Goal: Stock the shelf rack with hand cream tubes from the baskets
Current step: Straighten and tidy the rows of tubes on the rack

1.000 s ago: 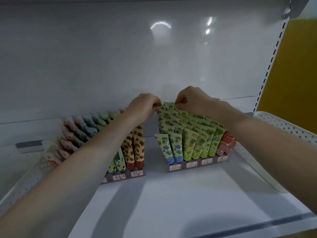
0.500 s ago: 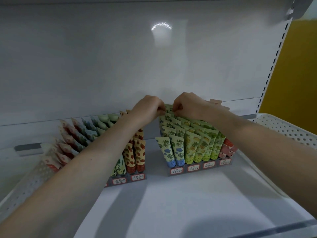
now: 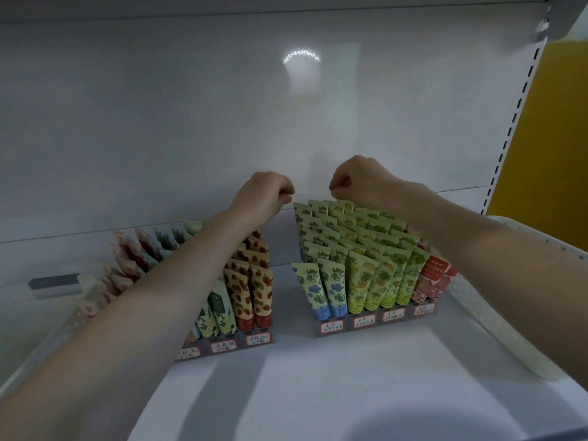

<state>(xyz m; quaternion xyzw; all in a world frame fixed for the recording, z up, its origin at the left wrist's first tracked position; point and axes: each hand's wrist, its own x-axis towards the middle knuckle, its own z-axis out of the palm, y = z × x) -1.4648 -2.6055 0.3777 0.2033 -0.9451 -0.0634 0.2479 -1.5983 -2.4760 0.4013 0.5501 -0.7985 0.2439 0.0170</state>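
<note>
Two tiered racks of hand cream tubes stand on the white shelf. The right rack holds blue-flower, pineapple, green and red tubes in packed rows. The left rack holds strawberry tubes and green-and-white ones, partly hidden by my left forearm. My left hand hovers with curled fingers just left of the right rack's back row. My right hand is curled in a fist just above that back row. I see no tube in either hand.
A white perforated basket sits at the right, close to the right rack. Another perforated basket edge lies at the left beside pink and blue tubes. The white back panel rises close behind. A slotted upright and yellow wall stand right.
Both hands were together, pinching at the tube tops in the right rack's back row. They have let go, lifted slightly and moved apart.
</note>
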